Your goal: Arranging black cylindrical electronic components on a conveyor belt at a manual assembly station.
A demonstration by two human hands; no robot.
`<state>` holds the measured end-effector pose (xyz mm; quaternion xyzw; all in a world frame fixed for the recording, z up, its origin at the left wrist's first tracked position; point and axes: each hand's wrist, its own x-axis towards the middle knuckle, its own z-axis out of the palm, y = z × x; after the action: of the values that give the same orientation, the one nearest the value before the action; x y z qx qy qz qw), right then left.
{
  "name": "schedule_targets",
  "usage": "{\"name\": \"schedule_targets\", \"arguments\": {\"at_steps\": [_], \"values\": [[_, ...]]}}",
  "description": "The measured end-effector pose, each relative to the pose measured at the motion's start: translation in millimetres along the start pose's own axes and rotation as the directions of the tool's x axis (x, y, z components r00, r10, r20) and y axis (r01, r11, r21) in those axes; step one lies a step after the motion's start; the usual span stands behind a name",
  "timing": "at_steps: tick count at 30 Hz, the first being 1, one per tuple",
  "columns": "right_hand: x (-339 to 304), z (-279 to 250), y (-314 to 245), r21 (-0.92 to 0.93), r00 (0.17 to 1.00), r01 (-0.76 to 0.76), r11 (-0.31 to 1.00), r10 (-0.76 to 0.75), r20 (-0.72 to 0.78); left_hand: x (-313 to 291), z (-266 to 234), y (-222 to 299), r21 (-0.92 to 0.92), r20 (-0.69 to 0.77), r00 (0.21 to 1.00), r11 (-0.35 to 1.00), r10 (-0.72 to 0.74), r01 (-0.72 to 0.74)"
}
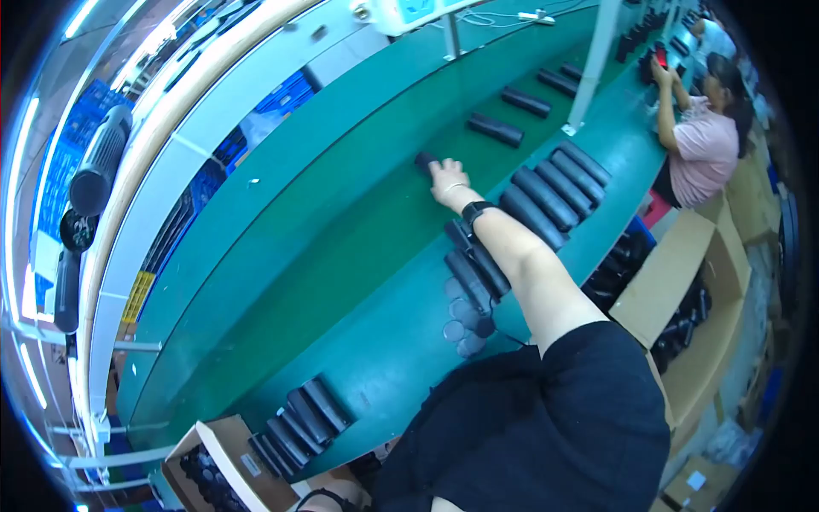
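Note:
My right arm, with a dark watch on its wrist, stretches far over the green bench. At its end my right hand (449, 179) grips a short black cylinder (424, 161) on the darker green belt (341, 243). Under the forearm, black tubes (467, 275) lie side by side, and round dark discs (461, 320) cluster beside them. To the right of my arm is a row of thicker black tubes (546, 196). My left hand does not show; a bit of skin with a dark strap at the lower edge cannot be made out.
More black cylinders (495, 130) lie farther along the belt. Tubes (307, 418) are lined up beside a carton (243, 461) of small black parts at lower left. A large open carton (712, 333) of black parts stands right. A person in pink (704, 154) sits beyond a white post (595, 64).

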<state>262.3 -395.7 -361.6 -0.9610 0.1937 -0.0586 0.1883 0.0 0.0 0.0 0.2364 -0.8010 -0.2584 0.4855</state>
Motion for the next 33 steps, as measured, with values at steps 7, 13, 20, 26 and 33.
{"name": "schedule_targets", "arguments": {"at_steps": [7, 13, 20, 26, 33], "values": [[-144.1, -36.4, -5.5, 0.422, 0.800, 0.528, 0.737, -0.598, 0.043, -3.4, 10.8, 0.8, 0.295, -0.326, 0.803, 0.860, 0.500, -0.416], [-241.5, -25.0, -37.0, 0.688, 0.729, 0.223, 0.691, -0.587, 0.353, -33.8, 15.2, -11.8, 0.108, -0.285, 0.711, 0.759, 0.643, -0.642], [-267.5, -46.9, -49.0, 0.550, 0.683, 0.257, 0.795, -0.552, 0.479, -56.4, 32.8, -48.2, -0.073, -0.344, 0.545, 0.556, 0.765, -0.828], [-261.6, -33.1, -60.0, 0.555, 0.691, 0.266, 0.788, -0.557, 0.460, -64.9, 9.8, -37.9, -0.242, -0.256, 0.568, 0.517, 0.782, -0.821], [-269.0, -21.7, -74.1, 0.545, 0.533, 0.449, 0.708, -0.702, 0.473, -71.5, 14.3, 70.4, -0.182, -0.052, 0.779, 0.761, 0.625, -0.623]]}}
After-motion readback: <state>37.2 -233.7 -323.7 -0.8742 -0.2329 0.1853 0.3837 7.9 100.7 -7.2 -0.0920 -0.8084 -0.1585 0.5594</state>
